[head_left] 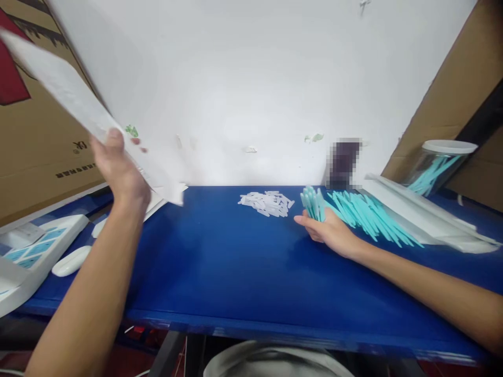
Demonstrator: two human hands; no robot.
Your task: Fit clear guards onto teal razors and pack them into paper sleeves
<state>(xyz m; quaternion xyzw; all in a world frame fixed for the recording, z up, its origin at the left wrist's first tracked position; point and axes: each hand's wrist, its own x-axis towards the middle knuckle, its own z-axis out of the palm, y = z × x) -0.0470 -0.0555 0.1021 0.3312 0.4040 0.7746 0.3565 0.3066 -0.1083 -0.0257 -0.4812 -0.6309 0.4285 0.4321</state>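
Observation:
My left hand [120, 165] is raised at the left, its fingers closed around a long, flat white strip [74, 89] that looks like paper or thin plastic and is tilted and blurred. Above the blue table my right hand [326, 228] grips a bundle of thin turquoise sticks [313, 201], their pale ends pointing up. Just right of that hand, more turquoise sticks [371, 214] lie spread in a loose heap. A pile of small white tube-like pieces [267, 203] rests on the table to the left of my right hand.
Clear plastic sleeves [424, 214] lie at the right, by a white-lidded jar [442, 165] of turquoise sticks. A white tray [43, 256] and a white mouse-shaped object [71, 261] are at the left. Cardboard stands on both sides; a white wall [251, 78] closes the back.

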